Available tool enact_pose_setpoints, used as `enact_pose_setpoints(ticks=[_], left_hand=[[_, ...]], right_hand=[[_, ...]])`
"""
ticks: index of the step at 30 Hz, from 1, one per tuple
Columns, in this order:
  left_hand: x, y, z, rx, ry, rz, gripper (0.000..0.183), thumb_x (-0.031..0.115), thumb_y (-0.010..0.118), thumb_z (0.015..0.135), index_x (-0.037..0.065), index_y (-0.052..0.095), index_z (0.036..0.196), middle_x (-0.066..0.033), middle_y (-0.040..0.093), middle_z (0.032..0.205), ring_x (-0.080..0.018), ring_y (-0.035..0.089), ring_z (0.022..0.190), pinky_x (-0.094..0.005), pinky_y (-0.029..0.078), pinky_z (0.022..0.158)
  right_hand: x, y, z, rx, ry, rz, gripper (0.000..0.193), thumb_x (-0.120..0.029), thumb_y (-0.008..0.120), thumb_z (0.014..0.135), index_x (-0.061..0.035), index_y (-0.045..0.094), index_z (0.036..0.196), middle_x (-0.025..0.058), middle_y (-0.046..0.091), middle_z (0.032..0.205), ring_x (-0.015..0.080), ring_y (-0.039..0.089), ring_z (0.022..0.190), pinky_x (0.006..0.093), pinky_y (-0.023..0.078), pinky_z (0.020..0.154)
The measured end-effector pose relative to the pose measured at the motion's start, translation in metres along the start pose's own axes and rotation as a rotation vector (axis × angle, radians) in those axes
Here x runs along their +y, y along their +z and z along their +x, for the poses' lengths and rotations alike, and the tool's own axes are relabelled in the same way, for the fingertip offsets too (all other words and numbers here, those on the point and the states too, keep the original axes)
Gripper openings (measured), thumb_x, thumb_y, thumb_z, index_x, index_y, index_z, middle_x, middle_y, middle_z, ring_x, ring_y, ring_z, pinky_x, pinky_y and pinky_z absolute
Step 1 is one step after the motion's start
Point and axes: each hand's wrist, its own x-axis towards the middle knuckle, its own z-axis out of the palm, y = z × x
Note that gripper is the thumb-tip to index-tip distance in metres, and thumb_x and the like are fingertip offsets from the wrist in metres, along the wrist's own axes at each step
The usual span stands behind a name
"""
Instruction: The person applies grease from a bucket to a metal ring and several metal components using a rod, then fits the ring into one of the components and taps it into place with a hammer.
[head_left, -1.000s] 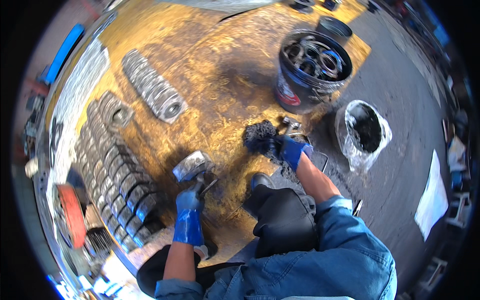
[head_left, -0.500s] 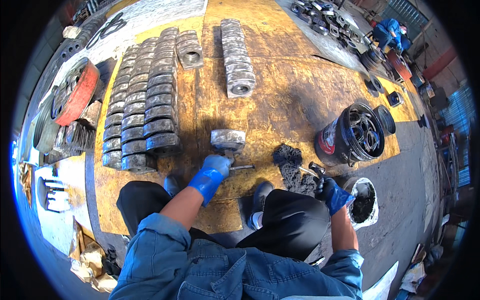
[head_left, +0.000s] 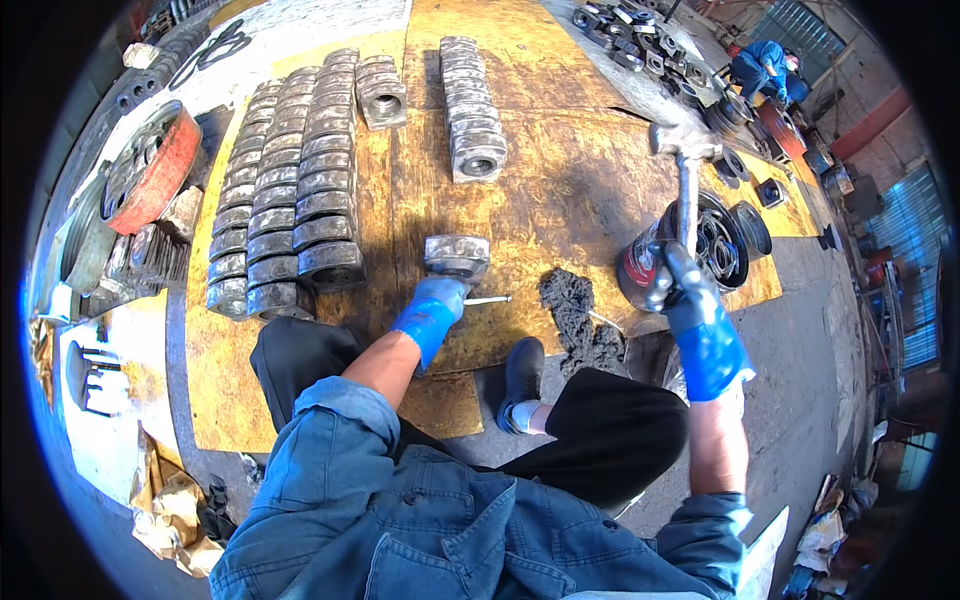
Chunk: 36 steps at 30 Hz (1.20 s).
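My right hand, in a dark-palmed blue glove, grips a hammer by its handle, metal head up, over the bucket. In a blue glove, my left hand is closed around a thin metal rod whose end sticks out to the right. Just beyond that hand, a round-topped metal block sits on the stained yellow board; the glove hides its near side. Between my hands lies a clump of black, greasy rag-like material, a thin rod end beside it.
Rows of similar metal blocks stand at left, another row farther back. A dark bucket of black rings stands right. A red-rimmed drum is at far left. Another person crouches far right near scattered metal parts.
My right hand has swung up and forward from beside my knee, raising the hammer over the bucket. My left hand stays by the metal block. My right knee has shifted outward.
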Motion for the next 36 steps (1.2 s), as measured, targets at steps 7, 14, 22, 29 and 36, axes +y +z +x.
enact_pose_setpoints(ticks=[7, 14, 22, 29, 36], left_hand=[[-0.009, 0.017, -0.003, -0.002, -0.053, 0.021, 0.024, 0.02, 0.051, 0.09, 0.016, 0.072, 0.102, -0.0112, 0.071, 0.103, -0.0322, 0.068, 0.098, -0.0456, 0.054, 0.081], [-0.002, 0.028, 0.006, 0.058, -0.015, 0.035, 0.024, 0.019, 0.053, 0.09, 0.016, 0.071, 0.105, -0.0129, 0.07, 0.107, -0.0326, 0.068, 0.099, -0.0444, 0.054, 0.084], [-0.005, 0.024, 0.006, 0.082, -0.026, 0.013, 0.025, 0.019, 0.055, 0.089, 0.017, 0.07, 0.11, -0.0129, 0.068, 0.112, -0.0344, 0.066, 0.102, -0.0432, 0.053, 0.087], [0.0, 0.019, 0.004, -0.037, -0.098, -0.006, 0.025, 0.022, 0.056, 0.087, 0.017, 0.074, 0.102, -0.0107, 0.071, 0.108, -0.0319, 0.067, 0.102, -0.0444, 0.052, 0.09], [0.002, 0.021, -0.007, -0.122, -0.005, 0.148, 0.023, 0.02, 0.057, 0.083, 0.015, 0.075, 0.097, -0.0105, 0.072, 0.101, -0.028, 0.069, 0.094, -0.0422, 0.054, 0.08]], right_hand=[[0.062, 0.108, -0.018, -0.045, -0.094, -0.299, 0.035, -0.027, 0.068, 0.093, -0.0012, 0.062, 0.116, 0.0059, 0.068, 0.077, 0.0097, 0.062, 0.065, 0.0222, 0.048, 0.057], [0.239, 0.107, -0.024, 0.017, 0.15, -0.275, 0.012, -0.015, 0.068, 0.09, -0.0057, 0.066, 0.098, -0.0013, 0.059, 0.072, 0.0093, 0.055, 0.061, 0.0269, 0.046, 0.055], [0.215, 0.114, -0.049, 0.118, -0.058, -0.334, 0.007, -0.004, 0.067, 0.085, -0.0038, 0.065, 0.092, 0.0077, 0.064, 0.091, 0.0152, 0.062, 0.087, 0.0297, 0.05, 0.072], [0.331, 0.076, -0.025, 0.199, 0.14, -1.11, 0.038, -0.042, 0.065, 0.086, -0.0045, 0.067, 0.092, 0.0199, 0.069, 0.081, 0.0367, 0.068, 0.078, 0.0414, 0.054, 0.069], [0.366, 0.064, -0.019, 0.248, -0.146, -0.441, 0.028, -0.032, 0.071, 0.083, -0.0053, 0.065, 0.086, 0.0157, 0.065, 0.073, 0.0366, 0.067, 0.074, 0.0397, 0.054, 0.067]])
